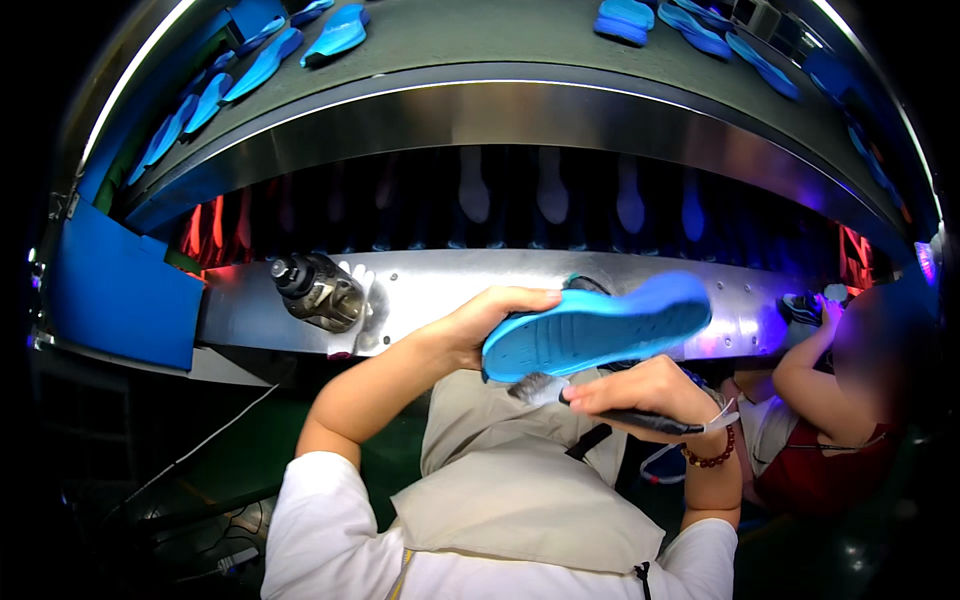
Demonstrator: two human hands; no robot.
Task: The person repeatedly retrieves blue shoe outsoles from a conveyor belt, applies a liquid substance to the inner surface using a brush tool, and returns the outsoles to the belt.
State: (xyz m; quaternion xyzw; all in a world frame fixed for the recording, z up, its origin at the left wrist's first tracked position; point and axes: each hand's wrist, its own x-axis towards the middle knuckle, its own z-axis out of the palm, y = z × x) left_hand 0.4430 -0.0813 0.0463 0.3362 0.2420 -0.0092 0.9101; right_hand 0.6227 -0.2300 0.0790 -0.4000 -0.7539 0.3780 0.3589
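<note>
My left hand (487,322) grips a blue shoe sole (600,328) by its near-left end, thumb along the top edge. The sole is tilted so its hollow, ridged face shows, and it hangs above my lap in front of the metal ledge. My right hand (655,392) is closed around the dark handle of a brush (540,388). The brush's grey bristles point left, just below the sole's lower edge; whether they touch it I cannot tell. A dark metal pot (325,292) with a black knob on top stands on the ledge left of my hands.
A shiny metal ledge (450,275) runs across in front of me. Above it, a green conveyor belt (480,40) carries several blue soles (340,33). More soles (550,185) show in the dark gap beneath. A co-worker (830,400) sits close on the right. A blue panel (125,285) stands left.
</note>
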